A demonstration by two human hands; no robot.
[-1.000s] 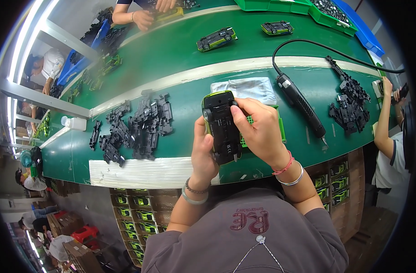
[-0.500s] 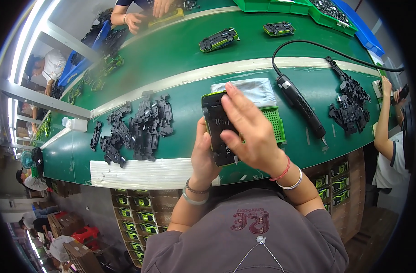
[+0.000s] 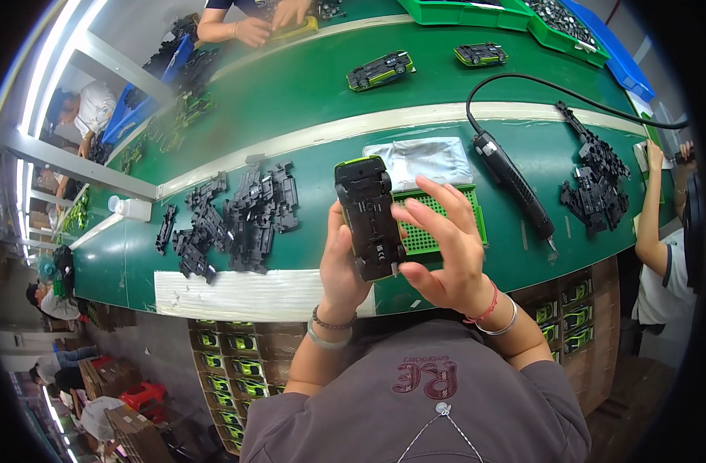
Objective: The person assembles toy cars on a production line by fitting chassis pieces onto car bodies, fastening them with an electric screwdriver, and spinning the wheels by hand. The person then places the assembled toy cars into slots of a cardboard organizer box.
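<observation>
My left hand [image 3: 341,258] grips a toy car [image 3: 367,218] by its left side. The car's black underside with its wheels faces up, and a yellow-green body edge shows around it. My right hand [image 3: 451,252] has its fingers spread beside the car's right side. Its thumb and index fingertips come close to the wheels there; I cannot tell whether they touch. Behind that hand is a green perforated basket [image 3: 476,208], partly hidden. A pale cloth-like packet [image 3: 438,160] lies at the basket's far side.
Black plastic chassis parts [image 3: 262,202] are heaped at left, with another pile [image 3: 596,193] at right. A corded electric screwdriver [image 3: 513,184] lies right of the basket. Two upturned toy cars [image 3: 381,71] rest on the far green belt. A co-worker's hands [image 3: 270,25] work across it.
My right hand has come off the car's underside and moved right and down, its fingers spreading. The car stays in my left hand, its underside now uncovered.
</observation>
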